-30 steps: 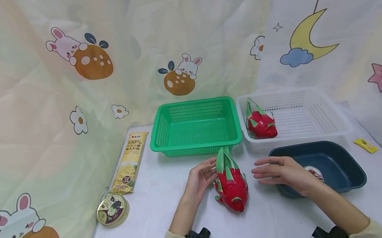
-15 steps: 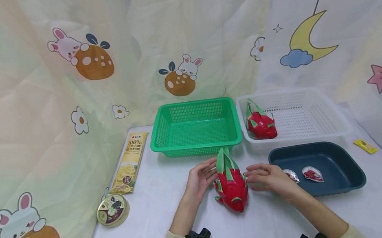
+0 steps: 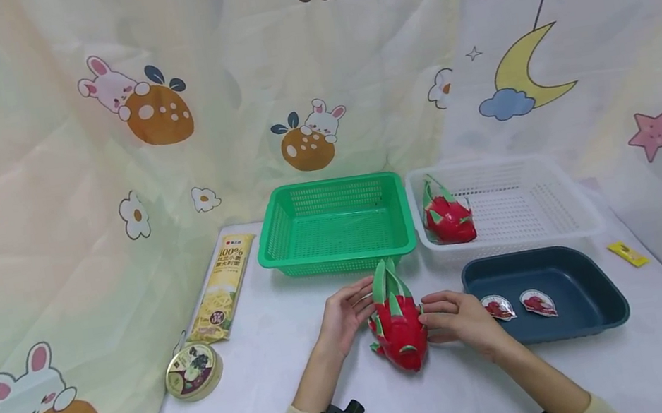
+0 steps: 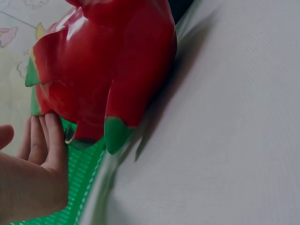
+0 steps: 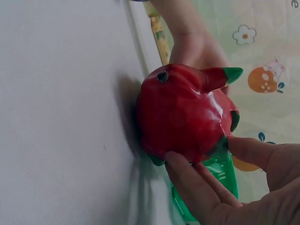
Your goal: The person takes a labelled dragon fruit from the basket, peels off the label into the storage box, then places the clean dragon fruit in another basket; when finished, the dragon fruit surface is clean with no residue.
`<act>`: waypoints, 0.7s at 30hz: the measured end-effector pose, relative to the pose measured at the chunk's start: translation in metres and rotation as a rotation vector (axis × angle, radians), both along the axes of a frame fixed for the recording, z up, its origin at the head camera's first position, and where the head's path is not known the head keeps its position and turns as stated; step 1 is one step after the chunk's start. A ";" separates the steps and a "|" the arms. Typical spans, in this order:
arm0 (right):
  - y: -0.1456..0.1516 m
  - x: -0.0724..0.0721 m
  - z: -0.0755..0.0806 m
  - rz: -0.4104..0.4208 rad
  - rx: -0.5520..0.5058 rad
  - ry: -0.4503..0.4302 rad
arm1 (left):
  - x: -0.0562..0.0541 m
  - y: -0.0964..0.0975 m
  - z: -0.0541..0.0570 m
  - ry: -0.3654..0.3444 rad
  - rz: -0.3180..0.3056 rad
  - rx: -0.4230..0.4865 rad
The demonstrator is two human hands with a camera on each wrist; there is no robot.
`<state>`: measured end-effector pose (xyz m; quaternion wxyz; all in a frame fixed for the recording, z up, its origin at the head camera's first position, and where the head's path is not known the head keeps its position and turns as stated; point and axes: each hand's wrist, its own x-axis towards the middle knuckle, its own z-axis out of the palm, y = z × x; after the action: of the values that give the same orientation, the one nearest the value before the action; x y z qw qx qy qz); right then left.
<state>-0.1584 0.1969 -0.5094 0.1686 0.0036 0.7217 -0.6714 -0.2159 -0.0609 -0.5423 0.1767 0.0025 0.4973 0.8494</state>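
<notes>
A glossy red dragon fruit [image 3: 400, 335] with green scales lies on the white cloth between my two hands, its leafy end pointing away. My left hand [image 3: 344, 315] has its fingers extended along the left side of the fruit. In the left wrist view, those fingertips [image 4: 55, 129] meet its green-tipped scales. From the right, my right hand [image 3: 460, 319] touches the fruit with its fingertips. The right wrist view has the thumb [image 5: 251, 152] at a green scale and the fingers at the red skin. Another dragon fruit [image 3: 450, 219] lies in the white basket [image 3: 535, 237].
Behind the hands stands a green basket [image 3: 339, 259]. A dark blue tray [image 3: 579, 319] with two round-ended stickers [image 3: 538, 304] inside is at right, near a small yellow packet [image 3: 628, 254]. On the left are a yellow pasta packet [image 3: 224, 287] and a round tin [image 3: 194, 372].
My right hand has moved left from over the blue tray to the dragon fruit's side, uncovering the stickers. The left hand has stayed beside the fruit. The head view has shifted slightly.
</notes>
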 end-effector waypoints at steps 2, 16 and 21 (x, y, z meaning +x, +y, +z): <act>0.000 0.000 0.000 -0.013 0.013 0.001 | 0.000 0.000 0.000 0.004 -0.006 0.004; -0.005 0.000 0.009 -0.071 0.094 0.035 | -0.005 -0.002 0.006 0.046 -0.106 0.008; -0.001 0.005 0.013 -0.078 0.112 0.038 | -0.009 -0.003 0.011 0.040 -0.107 0.025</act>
<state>-0.1538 0.1961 -0.4966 0.1280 0.0286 0.7606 -0.6359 -0.2248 -0.0635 -0.5309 0.2120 0.0483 0.4891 0.8447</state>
